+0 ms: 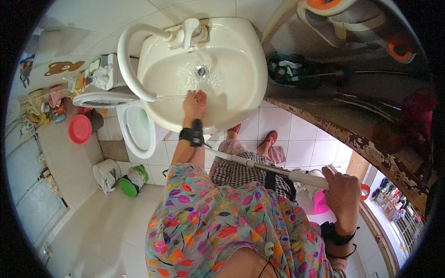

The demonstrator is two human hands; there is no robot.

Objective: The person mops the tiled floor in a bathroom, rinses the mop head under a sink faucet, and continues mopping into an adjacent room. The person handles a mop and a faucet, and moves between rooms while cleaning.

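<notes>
Held the white pole (306, 179) at its thick end in the right grip (343, 190), fingers wrapped round it, shaft slanting across before the flowered dress (218, 217), far end lost near the left wrist. Reached over the sink (252, 92) with the left grip (194, 105), fingers loosely curled, holding nothing visible, in line with the thin stream from the curved spout (123, 55). Seemed best to hold that hand low in the bowl, turn it gently in the water, spare the black wrist strap (196, 133) a soaking and steady the pole meanwhile. Looked awkward to work round the spout's loop, bulging past the left rim. Saw further left the toilet (148, 134) with raised lid, then the red basin (79, 129); to the right, the board (366, 147) with chipped paint, crowding that side
</notes>
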